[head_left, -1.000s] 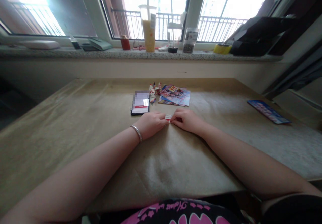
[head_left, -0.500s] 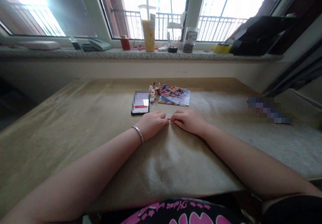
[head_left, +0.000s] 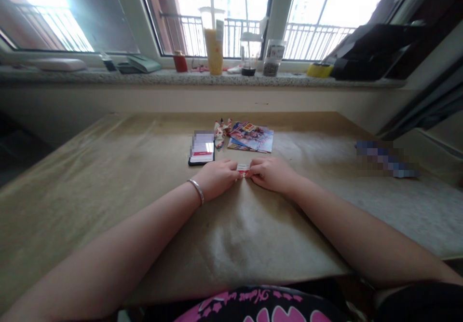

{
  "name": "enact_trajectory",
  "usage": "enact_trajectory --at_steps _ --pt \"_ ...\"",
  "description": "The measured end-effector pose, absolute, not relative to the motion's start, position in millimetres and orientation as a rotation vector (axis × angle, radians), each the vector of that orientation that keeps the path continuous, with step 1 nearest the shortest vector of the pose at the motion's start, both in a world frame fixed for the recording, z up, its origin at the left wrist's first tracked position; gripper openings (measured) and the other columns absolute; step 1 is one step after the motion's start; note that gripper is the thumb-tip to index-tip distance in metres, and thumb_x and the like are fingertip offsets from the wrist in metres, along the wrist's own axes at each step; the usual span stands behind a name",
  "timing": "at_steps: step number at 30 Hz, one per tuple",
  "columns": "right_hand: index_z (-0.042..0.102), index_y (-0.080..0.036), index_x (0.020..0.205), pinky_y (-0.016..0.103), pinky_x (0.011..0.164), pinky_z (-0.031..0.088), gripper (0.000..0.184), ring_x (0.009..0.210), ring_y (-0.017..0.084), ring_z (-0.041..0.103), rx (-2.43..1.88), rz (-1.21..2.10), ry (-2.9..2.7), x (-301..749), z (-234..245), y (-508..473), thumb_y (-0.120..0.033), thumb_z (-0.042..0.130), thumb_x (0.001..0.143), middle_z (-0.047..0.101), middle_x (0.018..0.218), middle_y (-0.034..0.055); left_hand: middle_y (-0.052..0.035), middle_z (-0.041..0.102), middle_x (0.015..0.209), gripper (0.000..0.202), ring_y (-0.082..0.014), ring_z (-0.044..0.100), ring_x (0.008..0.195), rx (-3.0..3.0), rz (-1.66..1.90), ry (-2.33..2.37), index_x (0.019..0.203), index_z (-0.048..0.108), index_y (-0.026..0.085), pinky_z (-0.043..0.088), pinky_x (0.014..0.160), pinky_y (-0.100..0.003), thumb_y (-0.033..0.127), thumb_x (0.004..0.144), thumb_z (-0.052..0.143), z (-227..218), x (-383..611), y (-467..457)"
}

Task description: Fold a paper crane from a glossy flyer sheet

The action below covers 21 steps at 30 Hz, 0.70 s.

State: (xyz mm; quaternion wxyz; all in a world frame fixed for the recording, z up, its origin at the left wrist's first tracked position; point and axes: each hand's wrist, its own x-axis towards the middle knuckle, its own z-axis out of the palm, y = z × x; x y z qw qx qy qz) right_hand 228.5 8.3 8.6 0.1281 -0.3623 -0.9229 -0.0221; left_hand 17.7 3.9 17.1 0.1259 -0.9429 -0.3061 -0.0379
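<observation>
A small piece of paper (head_left: 243, 168), white with a red strip, lies low at the tabletop between my two hands. My left hand (head_left: 219, 178), with a silver bracelet at the wrist, pinches its left end. At the opposite end, the bent fingers of my right hand (head_left: 270, 173) grip the paper too. Both hands rest close to the table, and their fingertips partly cover the paper. Just beyond the left hand lies a phone (head_left: 202, 149) with a lit screen, part of it blurred out.
Colourful printed sheets (head_left: 255, 137) and a folded, patterned paper figure (head_left: 222, 133) lie beyond my hands on the table (head_left: 152, 162). A blurred bluish strip (head_left: 388, 159) is at the right. Drink cups (head_left: 214, 47) and a black bag (head_left: 365, 54) stand on the windowsill (head_left: 144, 77).
My hands have drawn slightly apart, so more of the paper with its red strip shows between them. Everything else stays where it was.
</observation>
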Motion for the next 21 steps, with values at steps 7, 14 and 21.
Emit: enact_trajectory --at_steps 7,14,21 --pt "0.072 -0.024 0.085 0.025 0.063 0.036 0.019 0.073 0.014 0.06 -1.002 -0.054 -2.716 234.8 10.0 10.7 -0.022 0.053 0.084 0.07 0.089 0.002 -0.0036 0.063 0.085 0.031 -0.0162 0.058 0.077 -2.833 0.008 -0.863 0.107 0.067 0.028 0.043 0.065 -0.026 0.017 0.086 0.047 23.3 7.5 7.5" --pt "0.072 -0.024 0.085 0.024 0.064 0.037 0.018 0.077 0.015 0.06 -1.047 -0.065 -2.704 233.3 6.4 13.0 -0.022 0.054 0.083 0.068 0.09 0.0025 -0.0052 0.062 0.086 0.029 -0.0182 0.06 0.08 -2.795 -0.007 -0.921 0.101 0.07 0.024 0.044 0.065 -0.028 0.019 0.086 0.045 23.8 12.7 2.6" --pt "0.072 -0.025 0.084 0.024 0.06 0.034 0.018 0.072 0.014 0.06 -1.083 -0.074 -2.752 236.6 15.5 10.3 -0.023 0.054 0.083 0.069 0.089 0.001 -0.0046 0.064 0.087 0.031 -0.0175 0.061 0.079 -2.866 0.004 -0.892 0.102 0.069 0.026 0.046 0.069 -0.027 0.016 0.083 0.046 25.7 6.2 7.0"
